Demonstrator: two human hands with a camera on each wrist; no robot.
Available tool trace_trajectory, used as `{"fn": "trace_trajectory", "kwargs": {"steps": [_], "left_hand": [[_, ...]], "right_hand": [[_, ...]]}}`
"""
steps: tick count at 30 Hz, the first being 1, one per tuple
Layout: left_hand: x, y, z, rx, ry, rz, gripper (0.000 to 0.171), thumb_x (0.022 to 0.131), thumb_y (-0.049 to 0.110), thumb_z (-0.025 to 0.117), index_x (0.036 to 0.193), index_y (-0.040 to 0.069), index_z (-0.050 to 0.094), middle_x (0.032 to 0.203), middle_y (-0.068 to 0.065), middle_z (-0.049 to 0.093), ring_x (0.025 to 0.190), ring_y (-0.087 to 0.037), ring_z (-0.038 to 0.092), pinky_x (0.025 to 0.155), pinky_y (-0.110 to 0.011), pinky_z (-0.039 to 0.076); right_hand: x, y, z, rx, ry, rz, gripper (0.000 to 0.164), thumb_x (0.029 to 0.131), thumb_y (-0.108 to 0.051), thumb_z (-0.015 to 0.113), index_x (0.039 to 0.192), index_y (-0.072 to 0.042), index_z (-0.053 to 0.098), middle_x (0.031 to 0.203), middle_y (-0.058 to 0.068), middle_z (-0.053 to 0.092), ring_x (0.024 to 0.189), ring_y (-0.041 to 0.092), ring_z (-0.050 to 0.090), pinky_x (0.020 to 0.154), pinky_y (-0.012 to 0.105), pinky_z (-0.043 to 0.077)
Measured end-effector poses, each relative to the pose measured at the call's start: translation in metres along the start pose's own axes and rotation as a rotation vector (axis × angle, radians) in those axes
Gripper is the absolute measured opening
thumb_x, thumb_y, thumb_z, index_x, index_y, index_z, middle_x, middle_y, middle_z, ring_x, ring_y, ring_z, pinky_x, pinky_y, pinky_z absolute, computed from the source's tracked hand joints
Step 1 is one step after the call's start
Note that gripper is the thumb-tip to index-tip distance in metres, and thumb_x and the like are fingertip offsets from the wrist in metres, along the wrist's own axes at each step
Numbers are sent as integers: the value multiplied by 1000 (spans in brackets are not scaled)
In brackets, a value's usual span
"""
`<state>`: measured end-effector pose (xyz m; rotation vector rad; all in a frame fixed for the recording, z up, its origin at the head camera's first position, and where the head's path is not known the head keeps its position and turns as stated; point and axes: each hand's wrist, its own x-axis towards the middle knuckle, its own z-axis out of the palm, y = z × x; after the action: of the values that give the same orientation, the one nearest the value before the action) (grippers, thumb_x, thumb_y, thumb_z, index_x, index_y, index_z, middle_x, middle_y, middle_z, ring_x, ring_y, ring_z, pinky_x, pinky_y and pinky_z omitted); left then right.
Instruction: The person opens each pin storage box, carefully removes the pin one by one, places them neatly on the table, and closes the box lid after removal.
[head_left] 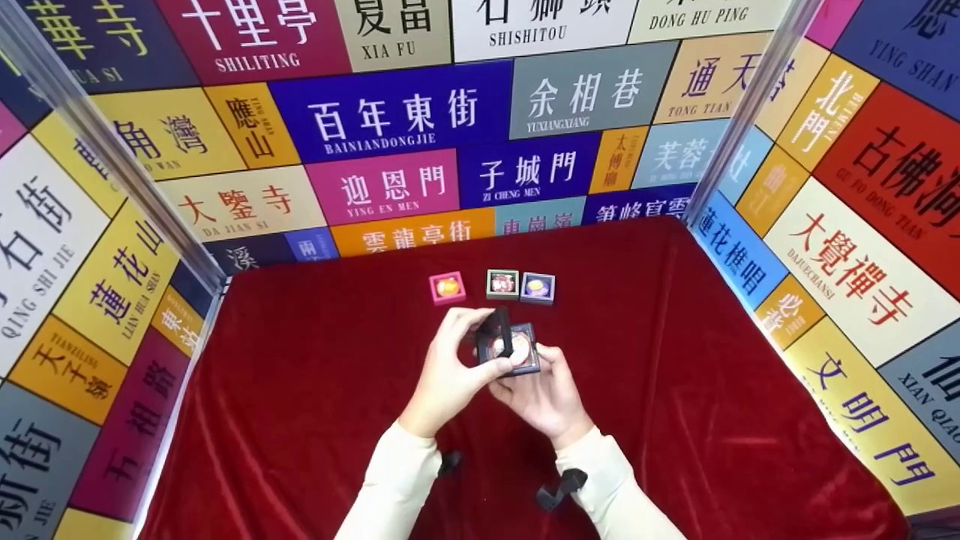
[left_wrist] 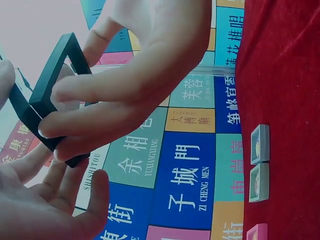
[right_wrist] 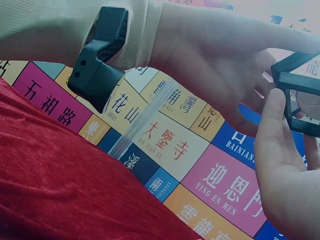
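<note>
Both hands hold a small hinged black display frame [head_left: 498, 331], raised above the red cloth. Its two halves stand apart at an angle, like a half-opened book. A round, pale disc [head_left: 519, 349] shows in the lower half. My left hand [head_left: 448, 371] grips the tilted half, its fingers at the top edge and its thumb along the front of the lower half. From below and the right, my right hand [head_left: 544, 397] holds the lower half by its edges. Fingers also overlap the black frame [left_wrist: 65, 65] in the left wrist view, hiding part of it.
Beyond the hands, on the red velvet cloth [head_left: 315, 375], lie three small framed boxes: a pink one [head_left: 448, 288], a green one [head_left: 502, 283] and a lavender one [head_left: 538, 287]. Panels [head_left: 405, 112] printed with colourful place names stand around the back and sides.
</note>
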<state>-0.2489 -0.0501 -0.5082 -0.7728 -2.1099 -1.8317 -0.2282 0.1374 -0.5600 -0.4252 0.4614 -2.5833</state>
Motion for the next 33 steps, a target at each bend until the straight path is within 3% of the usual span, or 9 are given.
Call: {"fn": "trace_trajectory", "kwargs": {"steps": [2,8,16,22,25,28,30,33], "left_hand": [[-1,-1,-1,-17,16,15,72,80,12,98,144,12,66,130,-6,64,119,-26,62,106,-49,49],[-5,-5,-4,-115,35,12,77,83,36,94,148,10,63,131,-4,66,121,-26,66,105,-49,54],[-13,-5,-2,-187,3,-58,77,85,7,94,151,8,54,137,-11,63,128,-29,61,105,-47,55],[-17,-6,-2,-193,20,-35,82,82,-1,94,152,8,53,140,-12,61,131,-29,58,106,-45,55],[-17,-6,-2,-212,67,-15,81,80,-4,94,150,6,55,137,-15,62,128,-32,61,105,-46,55],[-16,-8,-3,-220,97,-18,80,79,-5,94,149,6,57,134,-15,64,125,-32,63,104,-46,56],[-17,-9,-3,-210,98,-29,81,79,-4,95,149,6,57,133,-14,65,124,-31,64,103,-45,57],[-20,-11,-3,-179,90,-41,81,79,-2,96,149,8,58,132,-11,65,123,-29,64,102,-44,57]], "right_hand": [[-1,0,-1,17,3,-1,49,101,-34,68,143,-7,65,126,13,71,112,23,69,102,39,54],[-3,-1,-3,59,53,-17,48,101,-31,67,145,-11,67,125,17,72,108,29,72,96,38,58],[-3,-1,-2,123,90,-46,48,100,-27,73,142,-6,67,125,19,70,106,31,70,98,41,56],[-1,-5,0,93,129,-13,46,99,-30,75,135,-3,68,123,17,70,103,30,69,95,41,57],[1,-9,0,-23,149,-55,35,107,-30,67,135,-9,68,127,14,69,105,29,69,94,39,57],[1,-15,1,-242,191,-218,28,114,-19,54,138,-10,65,133,13,66,111,28,67,93,39,58],[-1,-21,3,-430,234,-360,31,114,-9,49,142,-6,60,136,16,64,115,29,65,93,39,58],[-5,-30,8,-733,265,-509,39,108,4,54,146,8,52,137,26,62,120,35,63,97,40,57]]}}
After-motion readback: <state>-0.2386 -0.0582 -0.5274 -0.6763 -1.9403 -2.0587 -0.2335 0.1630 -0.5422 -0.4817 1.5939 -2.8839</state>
